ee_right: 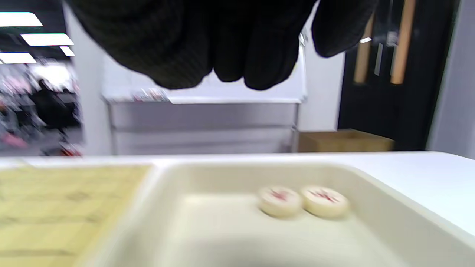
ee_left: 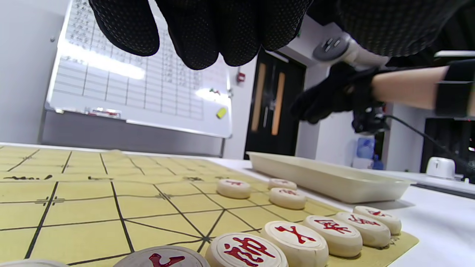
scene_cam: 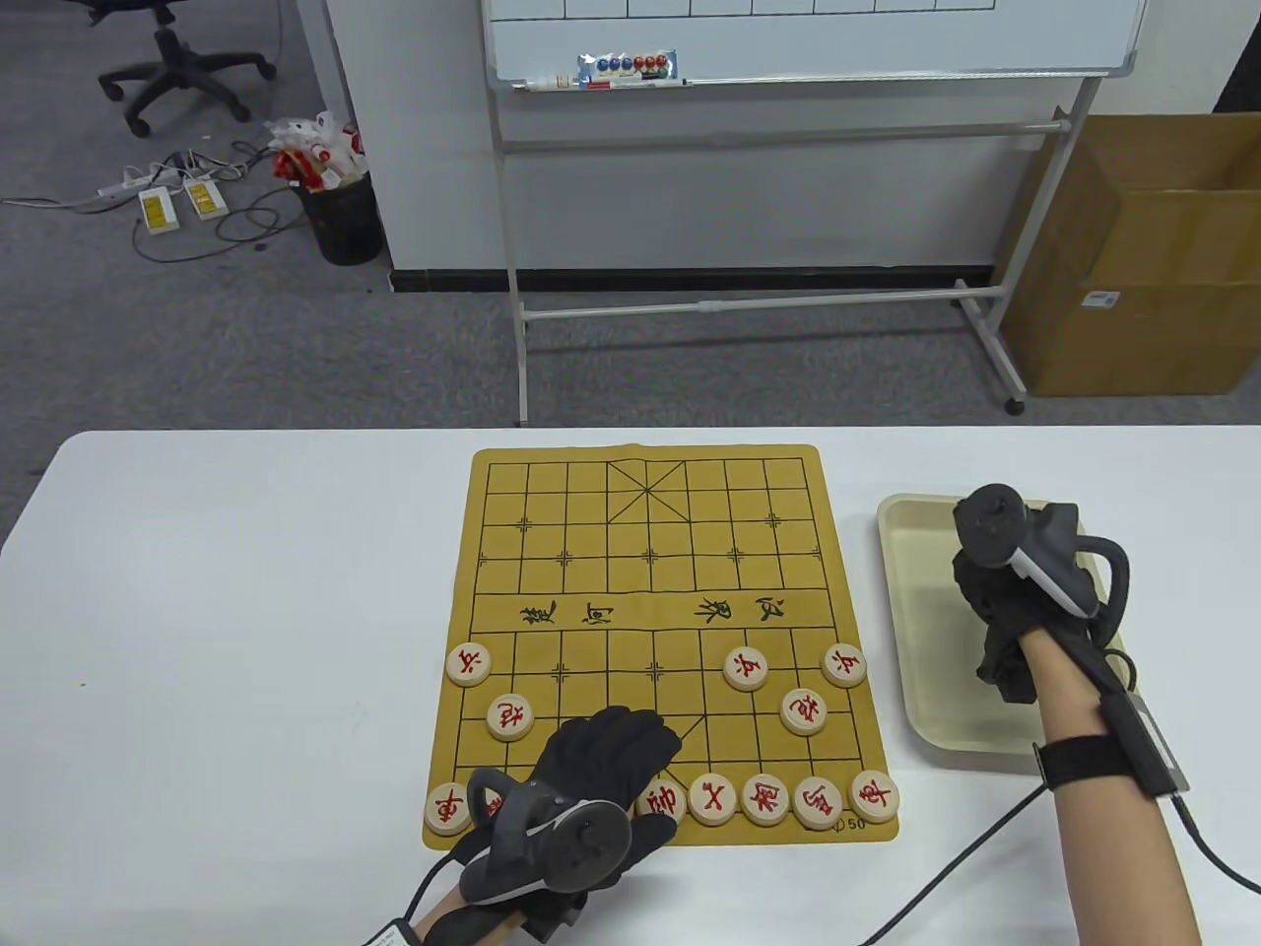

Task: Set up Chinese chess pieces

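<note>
Chess pieces (scene_cam: 766, 798) partly filled the red side of the board (scene_cam: 650, 552). Left hand (scene_cam: 601, 764) lay flat, fingers spread, over the back row; right hand (scene_cam: 1005, 621), grip indeterminable, hovered over the tray (scene_cam: 901, 552), which held two remaining pieces (ee_right: 302, 201).

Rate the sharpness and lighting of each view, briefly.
Table view: sharp and evenly lit, characters on the board readable. Left wrist view: nearest pieces crisp, the right hand behind them soft, glare on the whiteboard. Right wrist view: blurred throughout, the two pieces in the tray smeared and their markings unreadable.
</note>
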Demonstrator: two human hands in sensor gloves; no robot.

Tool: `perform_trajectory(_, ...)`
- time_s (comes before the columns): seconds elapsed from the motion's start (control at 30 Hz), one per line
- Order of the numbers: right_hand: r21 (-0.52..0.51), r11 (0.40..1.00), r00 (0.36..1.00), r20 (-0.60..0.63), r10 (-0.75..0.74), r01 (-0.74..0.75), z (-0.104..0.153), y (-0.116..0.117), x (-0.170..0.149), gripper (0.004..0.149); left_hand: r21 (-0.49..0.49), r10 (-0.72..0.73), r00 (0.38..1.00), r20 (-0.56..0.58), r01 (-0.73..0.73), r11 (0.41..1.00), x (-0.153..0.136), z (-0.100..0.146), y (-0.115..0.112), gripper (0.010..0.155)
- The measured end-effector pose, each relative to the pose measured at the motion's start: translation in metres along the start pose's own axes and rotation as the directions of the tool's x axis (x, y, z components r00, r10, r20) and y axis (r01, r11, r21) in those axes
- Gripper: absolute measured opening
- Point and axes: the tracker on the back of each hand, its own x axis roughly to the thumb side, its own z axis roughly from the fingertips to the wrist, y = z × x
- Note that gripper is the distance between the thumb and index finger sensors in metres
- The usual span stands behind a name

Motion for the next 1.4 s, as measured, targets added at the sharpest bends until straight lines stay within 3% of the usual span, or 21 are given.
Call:
perform_trajectory(0.23, 0.183, 0.978, 0.984, -0.125, 0.126, -0.102, -0.05, 0.06, -0.006, 0.071, -0.014, 0.003, 1.0, -0.009, -0.003, 1.0, -0.004, 0.0, 0.0, 0.078)
perform_trajectory(0.5, 0.235, 0.94, 0.952, -0.123, 0.28, -0.246, -0.064, 0.092, 0.001, 0.075, -0.008, 0.015, 1.0, -0.014, -0.015, 1.0, -0.006, -0.001, 0.0, 0.078)
perform_trajectory(0.63, 0.13, 0.966, 0.961, -0.136, 0.24, -0.223, -0.062, 0.088, 0.0, 0.071, -0.004, 0.019, 1.0, -0.013, -0.019, 1.0, -0.005, -0.002, -0.001, 0.077)
perform_trajectory(0.73, 0.108, 0.968, 0.961, -0.137, 0.241, -0.227, -0.061, 0.088, 0.0, 0.071, -0.012, 0.02, 1.0, -0.011, -0.02, 1.0, -0.003, -0.003, -0.004, 0.077)
perform_trajectory(0.97, 0.126, 0.981, 0.975, -0.152, 0.164, -0.145, -0.061, 0.084, -0.003, 0.064, -0.004, 0.022, 1.0, -0.004, -0.022, 1.0, -0.002, -0.003, -0.005, 0.078)
perform_trajectory(1.17, 0.103, 0.972, 0.964, -0.144, 0.225, -0.211, -0.058, 0.086, -0.001, 0.062, -0.006, 0.03, 1.0, -0.006, -0.031, 1.0, -0.003, -0.003, -0.005, 0.078)
perform_trajectory(1.4, 0.145, 0.969, 0.967, -0.125, 0.221, -0.202, -0.057, 0.086, 0.0, 0.071, -0.01, 0.032, 0.999, -0.009, -0.032, 0.999, -0.004, -0.004, -0.005, 0.078)
